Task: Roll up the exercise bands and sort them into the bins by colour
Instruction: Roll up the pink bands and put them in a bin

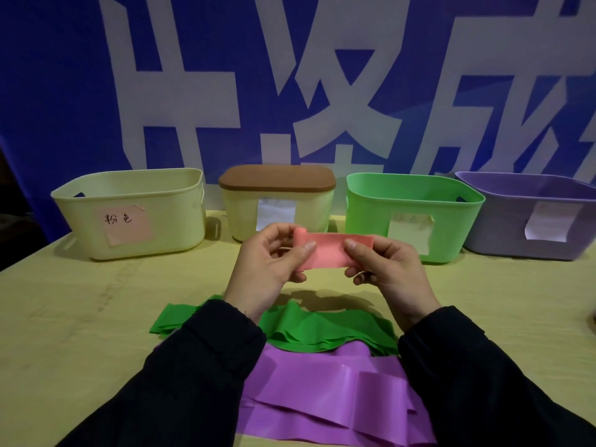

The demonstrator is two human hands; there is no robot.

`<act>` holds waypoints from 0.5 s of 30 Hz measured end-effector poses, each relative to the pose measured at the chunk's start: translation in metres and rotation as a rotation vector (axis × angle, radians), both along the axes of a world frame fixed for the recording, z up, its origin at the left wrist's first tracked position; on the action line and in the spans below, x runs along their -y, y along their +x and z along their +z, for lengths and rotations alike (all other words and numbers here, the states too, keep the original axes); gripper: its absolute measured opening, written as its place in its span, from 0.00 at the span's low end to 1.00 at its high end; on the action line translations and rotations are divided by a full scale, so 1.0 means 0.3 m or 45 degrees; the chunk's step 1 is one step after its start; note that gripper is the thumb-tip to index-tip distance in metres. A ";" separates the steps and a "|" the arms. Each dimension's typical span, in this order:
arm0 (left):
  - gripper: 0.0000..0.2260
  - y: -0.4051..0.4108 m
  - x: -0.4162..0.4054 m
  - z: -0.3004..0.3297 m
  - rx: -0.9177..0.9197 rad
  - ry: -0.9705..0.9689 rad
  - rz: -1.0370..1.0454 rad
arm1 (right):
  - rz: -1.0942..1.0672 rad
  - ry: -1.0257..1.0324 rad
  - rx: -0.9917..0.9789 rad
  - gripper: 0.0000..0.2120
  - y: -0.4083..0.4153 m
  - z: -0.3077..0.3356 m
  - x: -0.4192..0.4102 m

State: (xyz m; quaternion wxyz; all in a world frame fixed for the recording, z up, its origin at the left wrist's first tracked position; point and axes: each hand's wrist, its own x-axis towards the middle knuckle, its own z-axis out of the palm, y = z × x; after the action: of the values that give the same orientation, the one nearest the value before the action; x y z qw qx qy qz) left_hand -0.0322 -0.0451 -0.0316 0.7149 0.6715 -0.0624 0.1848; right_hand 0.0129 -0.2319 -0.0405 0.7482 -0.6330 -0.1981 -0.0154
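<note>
Pink band (325, 251): ends hidden behind fingers, left end rolled, rest flat and taut. Pinched between left hand (269, 266) and right hand (385, 269), thumbs in front, above green band (322, 327).

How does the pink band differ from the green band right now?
The pink band is held in the air by the left hand and right hand, partly rolled at its left end; the green band lies loose and rumpled on the table. The pink shows as a short strip; the green spreads wider. Both are thin and flat.
</note>
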 end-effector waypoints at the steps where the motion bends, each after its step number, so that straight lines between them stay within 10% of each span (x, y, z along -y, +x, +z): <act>1: 0.09 0.000 -0.004 -0.002 0.004 0.003 0.007 | -0.012 -0.002 0.004 0.04 0.002 -0.001 0.001; 15: 0.13 -0.013 0.013 0.001 0.072 0.167 -0.082 | 0.025 -0.080 0.095 0.03 -0.019 0.008 -0.017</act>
State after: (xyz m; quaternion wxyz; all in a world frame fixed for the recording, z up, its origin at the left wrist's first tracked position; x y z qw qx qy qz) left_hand -0.0361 -0.0491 -0.0312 0.6729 0.7090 -0.1160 0.1762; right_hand 0.0071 -0.2269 -0.0382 0.7202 -0.6531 -0.2325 -0.0254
